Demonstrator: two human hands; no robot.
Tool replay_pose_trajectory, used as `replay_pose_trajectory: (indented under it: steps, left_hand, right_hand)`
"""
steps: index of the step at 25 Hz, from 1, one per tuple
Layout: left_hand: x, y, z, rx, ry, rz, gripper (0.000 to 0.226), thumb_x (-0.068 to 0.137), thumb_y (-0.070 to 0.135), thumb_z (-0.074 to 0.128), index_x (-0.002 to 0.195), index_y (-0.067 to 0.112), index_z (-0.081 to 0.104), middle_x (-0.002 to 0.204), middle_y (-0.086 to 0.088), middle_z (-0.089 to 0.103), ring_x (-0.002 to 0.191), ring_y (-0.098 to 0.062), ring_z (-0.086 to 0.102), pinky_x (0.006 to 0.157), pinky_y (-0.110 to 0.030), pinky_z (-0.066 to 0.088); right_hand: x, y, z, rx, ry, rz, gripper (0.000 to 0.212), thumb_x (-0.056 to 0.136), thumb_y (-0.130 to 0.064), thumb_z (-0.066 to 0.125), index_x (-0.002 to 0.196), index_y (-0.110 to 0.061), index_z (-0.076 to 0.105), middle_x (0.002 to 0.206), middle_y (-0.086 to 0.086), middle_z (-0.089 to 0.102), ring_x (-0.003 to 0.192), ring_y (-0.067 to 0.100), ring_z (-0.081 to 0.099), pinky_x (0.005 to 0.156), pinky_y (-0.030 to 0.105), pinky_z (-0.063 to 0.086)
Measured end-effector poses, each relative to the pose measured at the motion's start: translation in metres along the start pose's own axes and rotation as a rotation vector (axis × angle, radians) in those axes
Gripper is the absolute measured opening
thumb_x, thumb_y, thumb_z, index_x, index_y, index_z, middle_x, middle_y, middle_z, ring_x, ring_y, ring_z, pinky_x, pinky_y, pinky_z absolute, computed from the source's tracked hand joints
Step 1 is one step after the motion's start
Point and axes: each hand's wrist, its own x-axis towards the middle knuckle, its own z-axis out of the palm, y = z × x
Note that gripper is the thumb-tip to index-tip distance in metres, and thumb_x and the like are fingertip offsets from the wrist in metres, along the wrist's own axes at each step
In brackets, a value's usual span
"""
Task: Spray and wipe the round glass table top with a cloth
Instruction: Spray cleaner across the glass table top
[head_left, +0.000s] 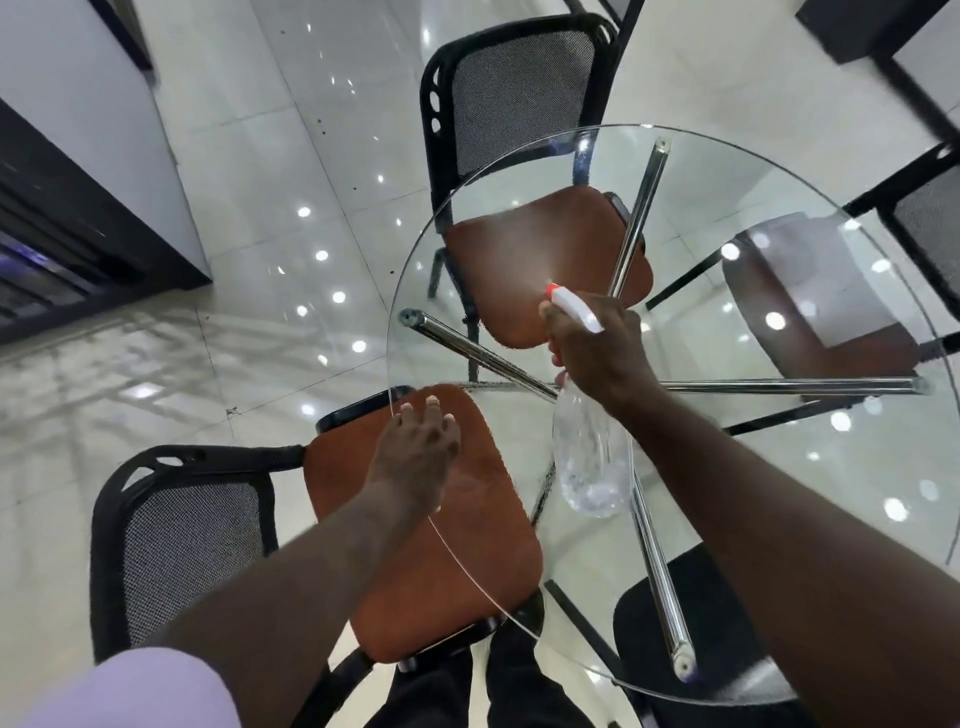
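Note:
The round glass table top (779, 493) fills the right half of the head view, with chrome legs crossing beneath it. My right hand (597, 353) grips a clear spray bottle (589, 457) by its white and red trigger head above the table's middle. The nozzle points toward the far left part of the glass, and a faint mist hangs in front of it. My left hand (421, 452) rests flat with fingers spread on the glass at its near left edge. No cloth is in view.
Black mesh-backed chairs with brown seats stand around the table: one (514, 104) at the far side, one (182, 540) at the near left, one (924, 228) at the right. A glossy white tile floor (234, 208) lies left. A dark cabinet (78, 249) stands far left.

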Motion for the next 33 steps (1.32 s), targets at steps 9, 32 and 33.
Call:
replay_pose_trajectory:
  steps: [9, 32, 33]
  left_hand:
    - [0.002, -0.001, 0.008, -0.085, -0.002, -0.012, 0.117, 0.071, 0.035, 0.092, 0.162, 0.011, 0.024, 0.17, -0.021, 0.021, 0.154, -0.046, 0.027, 0.127, -0.051, 0.029]
    - [-0.099, 0.146, 0.09, -0.008, 0.052, 0.508, 0.082, 0.09, 0.054, 0.07, 0.158, 0.019, 0.04, 0.17, -0.01, 0.03, 0.157, -0.034, 0.03, 0.123, -0.057, 0.034]
    - [-0.098, 0.144, 0.091, 0.001, 0.05, 0.514, 0.082, 0.091, 0.054, 0.068, 0.159, 0.02, 0.037, 0.171, -0.01, 0.027, 0.157, -0.033, 0.028, 0.124, -0.054, 0.032]
  right_hand:
    - [-0.039, 0.059, -0.037, -0.039, 0.136, 0.138, 0.033, 0.102, -0.032, 0.063, 0.081, -0.011, 0.076, 0.064, 0.003, 0.071, 0.06, 0.014, 0.07, 0.074, 0.033, 0.06]
    - [-0.327, 0.239, -0.089, -0.08, 0.363, 0.354, 0.032, 0.106, -0.023, 0.066, 0.077, -0.01, 0.062, 0.063, 0.009, 0.065, 0.052, 0.013, 0.065, 0.052, 0.028, 0.057]
    - [-0.335, 0.246, -0.086, -0.106, 0.331, 0.344, 0.031, 0.106, -0.025, 0.067, 0.077, -0.014, 0.062, 0.064, 0.004, 0.065, 0.055, 0.016, 0.065, 0.055, 0.037, 0.058]
